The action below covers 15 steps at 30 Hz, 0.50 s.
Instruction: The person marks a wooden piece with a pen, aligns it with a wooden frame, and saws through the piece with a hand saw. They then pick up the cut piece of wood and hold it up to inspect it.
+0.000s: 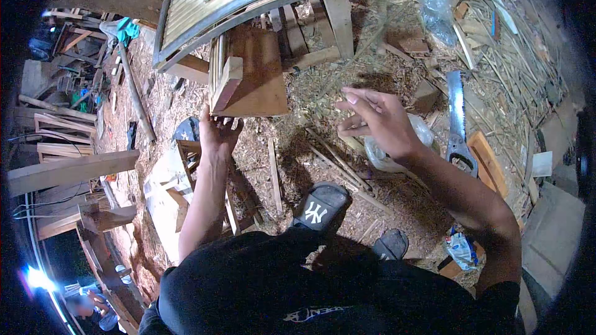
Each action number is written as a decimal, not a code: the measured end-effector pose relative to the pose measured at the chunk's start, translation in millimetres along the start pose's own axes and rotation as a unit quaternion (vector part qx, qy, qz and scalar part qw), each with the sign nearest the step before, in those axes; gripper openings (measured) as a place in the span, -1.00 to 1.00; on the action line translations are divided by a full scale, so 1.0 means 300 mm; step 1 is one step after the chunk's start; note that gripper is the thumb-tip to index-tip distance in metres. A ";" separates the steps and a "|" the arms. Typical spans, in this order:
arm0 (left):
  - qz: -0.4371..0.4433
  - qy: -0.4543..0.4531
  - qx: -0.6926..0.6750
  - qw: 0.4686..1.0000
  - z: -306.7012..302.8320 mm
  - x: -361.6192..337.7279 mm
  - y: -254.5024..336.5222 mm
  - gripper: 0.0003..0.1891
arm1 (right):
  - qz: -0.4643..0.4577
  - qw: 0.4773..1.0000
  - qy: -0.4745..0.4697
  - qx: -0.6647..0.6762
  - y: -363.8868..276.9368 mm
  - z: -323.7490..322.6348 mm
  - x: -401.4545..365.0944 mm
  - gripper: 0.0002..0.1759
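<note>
Board (264, 80): near edge held by left hand (217, 138). Right hand (386, 123): part-curled, contents cannot be told. Between them: open floor (257, 155), shavings-strewn. Saw (457, 108): laid farther right.

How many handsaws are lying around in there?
1 that I can see: the handsaw on the littered ground, to the right of the person's right hand, its handle toward the person. Others may be hidden.
</note>
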<state>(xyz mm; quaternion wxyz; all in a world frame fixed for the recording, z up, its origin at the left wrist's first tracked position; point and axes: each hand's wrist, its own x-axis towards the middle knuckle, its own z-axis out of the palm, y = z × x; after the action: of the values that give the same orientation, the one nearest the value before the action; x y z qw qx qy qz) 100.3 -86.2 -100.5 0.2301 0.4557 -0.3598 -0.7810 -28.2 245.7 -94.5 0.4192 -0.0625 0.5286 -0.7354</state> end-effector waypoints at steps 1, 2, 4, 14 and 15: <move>0.000 -0.001 0.000 1.000 0.003 -0.003 -0.001 -0.55 | 0.002 1.000 0.010 0.009 0.002 -0.002 -0.003 -0.43; -0.004 0.006 -0.001 1.000 0.007 -0.006 -0.002 -0.53 | 0.001 1.000 0.011 0.008 0.009 -0.006 -0.005 -0.43; -0.007 0.011 -0.002 1.000 0.022 -0.019 -0.001 -0.52 | -0.004 1.000 0.017 0.018 0.025 -0.017 -0.007 -0.42; 0.001 -0.006 -0.016 1.000 0.012 -0.014 -0.001 -0.54 | 0.006 1.000 0.026 -0.002 0.026 -0.035 -0.029 -0.43; 0.000 -0.002 -0.016 1.000 0.015 -0.019 -0.001 -0.53 | 0.006 1.000 0.022 -0.008 0.029 -0.039 -0.029 -0.42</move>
<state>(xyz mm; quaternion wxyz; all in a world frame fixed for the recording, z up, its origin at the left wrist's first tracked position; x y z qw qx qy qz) 99.2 -80.4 -96.3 0.2364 0.4503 -0.3475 -0.7877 -24.2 259.5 -103.6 0.4116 -0.0469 0.5437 -0.7300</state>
